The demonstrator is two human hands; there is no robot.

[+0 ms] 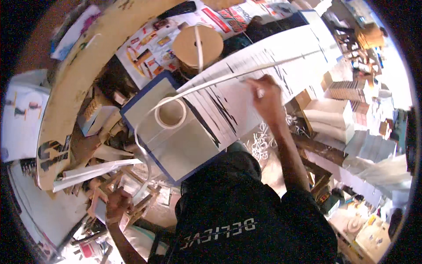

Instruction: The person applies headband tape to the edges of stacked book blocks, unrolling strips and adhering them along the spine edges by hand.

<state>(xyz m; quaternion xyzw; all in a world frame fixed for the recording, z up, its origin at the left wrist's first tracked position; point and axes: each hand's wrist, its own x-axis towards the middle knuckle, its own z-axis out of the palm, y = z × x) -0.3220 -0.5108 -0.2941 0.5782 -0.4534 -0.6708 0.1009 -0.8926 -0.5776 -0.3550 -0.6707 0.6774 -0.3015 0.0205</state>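
A grey board with dark blue edging (165, 154) lies in front of me, with white paper sheets (239, 103) marked by dark slits across its right part. A long narrow white strip (228, 78) runs over the board from the far right, then curls down off its left edge. My left hand (118, 204), low on the left, is closed around the strip's hanging end. Over the sheets, just below the strip, is my right hand (267, 94), its fingers curled and somewhat blurred; what they pinch is unclear. A tape roll (184, 113) rests flat on the board.
Beyond the board stands a round brown-topped spool (209, 42) on a printed poster (151, 50). A curved wooden tabletop (72, 88) sweeps along the left. Stacked cartons (327, 116) are at the right, and white paper scraps (262, 143) litter the floor.
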